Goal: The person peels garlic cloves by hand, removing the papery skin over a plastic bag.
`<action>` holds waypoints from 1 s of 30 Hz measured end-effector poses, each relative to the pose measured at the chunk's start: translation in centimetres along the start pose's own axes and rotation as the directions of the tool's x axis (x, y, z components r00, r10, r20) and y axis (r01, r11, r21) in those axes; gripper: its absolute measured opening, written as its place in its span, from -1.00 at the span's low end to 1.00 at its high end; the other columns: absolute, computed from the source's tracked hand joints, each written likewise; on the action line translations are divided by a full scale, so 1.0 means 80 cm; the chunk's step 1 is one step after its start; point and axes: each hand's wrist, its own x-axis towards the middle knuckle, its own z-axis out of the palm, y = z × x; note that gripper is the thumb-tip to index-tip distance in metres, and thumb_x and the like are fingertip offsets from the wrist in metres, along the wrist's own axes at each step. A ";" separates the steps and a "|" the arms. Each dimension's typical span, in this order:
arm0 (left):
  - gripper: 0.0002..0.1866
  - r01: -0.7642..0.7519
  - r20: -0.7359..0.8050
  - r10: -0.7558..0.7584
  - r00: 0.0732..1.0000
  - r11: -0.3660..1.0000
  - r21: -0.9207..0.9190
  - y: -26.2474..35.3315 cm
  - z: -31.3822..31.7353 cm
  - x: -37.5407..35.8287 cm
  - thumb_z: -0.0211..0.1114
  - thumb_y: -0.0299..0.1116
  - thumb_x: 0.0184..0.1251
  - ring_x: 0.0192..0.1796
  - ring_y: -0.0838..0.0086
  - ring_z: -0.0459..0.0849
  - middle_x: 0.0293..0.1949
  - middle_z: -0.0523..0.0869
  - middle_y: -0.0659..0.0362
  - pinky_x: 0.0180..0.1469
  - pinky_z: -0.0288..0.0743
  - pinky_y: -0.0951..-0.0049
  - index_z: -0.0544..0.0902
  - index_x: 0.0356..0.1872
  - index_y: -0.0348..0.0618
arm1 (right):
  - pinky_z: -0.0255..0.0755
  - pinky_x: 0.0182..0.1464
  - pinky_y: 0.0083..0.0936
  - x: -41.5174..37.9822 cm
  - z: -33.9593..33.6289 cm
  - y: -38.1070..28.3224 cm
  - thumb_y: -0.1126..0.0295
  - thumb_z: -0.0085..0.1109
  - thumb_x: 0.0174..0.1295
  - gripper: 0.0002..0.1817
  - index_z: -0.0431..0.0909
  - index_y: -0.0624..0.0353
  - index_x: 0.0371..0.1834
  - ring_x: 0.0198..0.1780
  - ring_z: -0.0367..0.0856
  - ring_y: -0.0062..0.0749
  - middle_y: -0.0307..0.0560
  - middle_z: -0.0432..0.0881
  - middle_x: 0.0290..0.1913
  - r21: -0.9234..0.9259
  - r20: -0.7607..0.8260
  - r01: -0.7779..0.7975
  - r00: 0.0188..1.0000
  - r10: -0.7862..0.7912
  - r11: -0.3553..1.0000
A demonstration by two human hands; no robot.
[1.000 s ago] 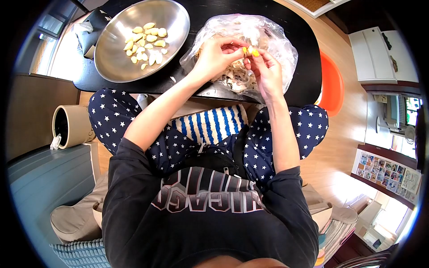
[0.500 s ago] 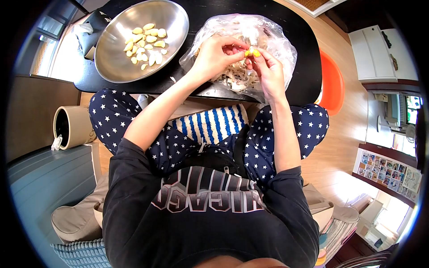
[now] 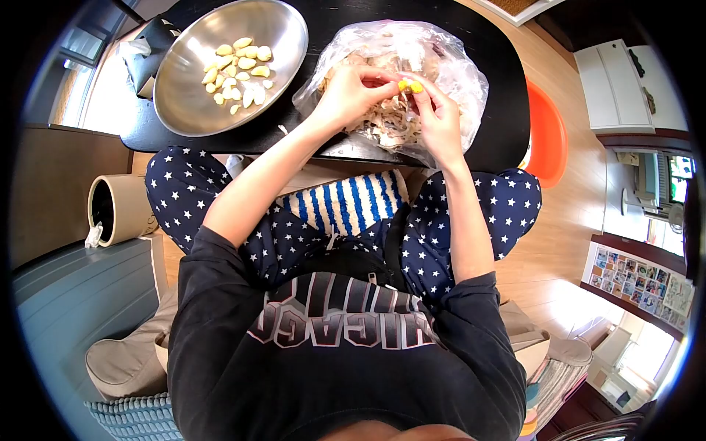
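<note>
Above a clear plastic bag [image 3: 471,103], my left hand [image 3: 351,97] and my right hand [image 3: 440,123] meet fingertip to fingertip. Pinched between them is a small bright yellow garlic clove [image 3: 409,87]; fingers hide part of it. Papery garlic skins [image 3: 386,126] fill the bag below my hands. To the left stands a wide steel bowl [image 3: 176,88], tilted in view, with several peeled garlic cloves [image 3: 243,67] inside.
Bowl and bag rest on a black table [image 3: 507,140] in front of my crossed legs. A striped blue-and-white towel [image 3: 346,204] lies in my lap. An orange seat [image 3: 546,136] stands right of the table, and a beige bin [image 3: 125,209] at the left.
Both hands stay together over the bag, with only small finger movements around the clove. The bowl's contents look the same.
</note>
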 end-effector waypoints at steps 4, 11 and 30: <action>-0.77 0.051 0.023 -0.051 0.998 0.999 -0.005 0.004 -0.002 0.000 0.32 -0.41 0.14 -0.30 0.61 0.65 -0.35 0.72 0.11 -0.19 0.52 0.62 0.67 -0.22 -0.33 | 0.39 -0.08 -0.66 -0.001 0.000 -0.005 0.43 -0.08 0.34 -0.73 0.52 0.29 0.00 -0.17 0.54 -0.58 -0.13 0.63 -0.15 0.047 0.013 -0.057 0.998 0.057 0.997; -0.79 0.062 -0.039 -0.068 0.997 0.986 -0.154 0.001 0.008 -0.006 0.30 -0.47 0.12 -0.29 0.55 0.67 -0.34 0.70 0.07 -0.18 0.53 0.63 0.61 -0.26 -0.42 | 0.42 -0.11 -0.61 -0.003 0.010 -0.001 0.52 -0.06 0.28 -0.75 0.51 0.32 -0.03 -0.20 0.59 -0.47 0.00 0.63 -0.18 -0.077 -0.020 0.065 0.998 -0.067 0.995; -0.83 -0.086 -0.121 0.116 0.986 0.970 0.227 0.002 0.004 -0.002 0.32 -0.50 0.07 -0.40 0.76 0.52 -0.46 0.64 0.27 -0.30 0.43 0.74 0.63 -0.29 -0.32 | 0.43 -0.19 -0.65 -0.001 0.015 -0.002 0.47 0.04 0.27 -0.75 0.52 0.27 -0.01 -0.26 0.57 -0.56 -0.10 0.64 -0.22 -0.171 -0.044 0.178 0.981 -0.188 0.969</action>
